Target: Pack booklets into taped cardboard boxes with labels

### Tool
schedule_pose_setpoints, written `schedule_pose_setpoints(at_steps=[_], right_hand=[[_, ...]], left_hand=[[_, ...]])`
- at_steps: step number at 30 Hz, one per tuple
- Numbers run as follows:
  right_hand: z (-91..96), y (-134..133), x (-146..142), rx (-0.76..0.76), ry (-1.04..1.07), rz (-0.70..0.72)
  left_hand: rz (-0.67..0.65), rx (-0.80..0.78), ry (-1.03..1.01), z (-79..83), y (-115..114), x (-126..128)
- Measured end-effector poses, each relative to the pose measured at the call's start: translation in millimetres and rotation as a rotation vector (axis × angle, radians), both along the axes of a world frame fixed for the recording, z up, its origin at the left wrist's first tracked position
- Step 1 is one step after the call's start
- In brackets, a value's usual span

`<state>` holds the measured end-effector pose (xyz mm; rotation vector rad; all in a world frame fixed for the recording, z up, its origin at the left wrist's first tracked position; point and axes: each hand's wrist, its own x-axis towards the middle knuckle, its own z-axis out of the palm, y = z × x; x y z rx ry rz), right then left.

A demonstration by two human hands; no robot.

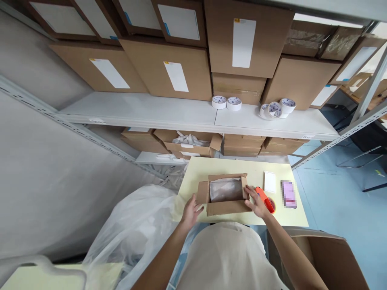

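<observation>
A small open cardboard box [229,208] stands on the pale yellow table [193,177] in front of me, its flaps folded outward at the left and front. Inside lies something wrapped in clear plastic [225,188]; what it is cannot be made out. My left hand [190,212] is beside the left flap, fingers apart, with nothing in it. At the right end, my right hand [256,202] rests its spread fingers against the right flap. An orange-red tape dispenser [265,199] lies just right of that hand.
A white card or small box [269,181] and a purple blurred item [289,194] lie on the table's right. Shelving holds cartons [169,72] and white tape rolls [234,103]. Clear plastic sheeting [142,225] bulges at left; a large open carton [332,257] stands at lower right.
</observation>
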<state>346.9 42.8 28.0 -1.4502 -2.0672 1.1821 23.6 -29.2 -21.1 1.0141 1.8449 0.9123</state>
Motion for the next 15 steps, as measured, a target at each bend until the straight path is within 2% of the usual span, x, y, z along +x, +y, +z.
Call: schedule_pose_setpoints(at_steps=[2,3,4,6,8,10,12,15], right_hand=[[3.0,1.7,-6.4,0.076,-0.172,0.130],[2.7,2.8,-9.7,0.116,-0.247,0.169],[1.6,3.9,-12.6,0.148,-0.310,0.194],[-2.2,5.0,-15.9,0.170,-0.390,0.228],[-5.4,4.3,-15.0,0.140,-0.403,0.253],[-6.0,2.9,-11.0,0.114,-0.376,0.273],[-3.8,3.6,-7.3,0.142,-0.354,0.263],[2.1,12.8,-9.4,0.222,-0.385,0.170]], left_hand=[[-0.006,0.064,-0.179,4.1,2.1,5.1],[-0.042,0.102,-0.209,8.5,4.3,7.8],[-0.132,0.144,-0.183,13.8,6.7,10.1],[-0.403,0.194,-0.005,24.9,11.0,13.3],[-0.673,0.191,0.258,33.7,12.8,14.4],[-0.826,0.164,0.475,38.1,12.2,14.9],[-0.848,0.152,0.580,38.1,10.4,15.6],[-0.800,0.168,0.607,33.1,7.9,17.1]])
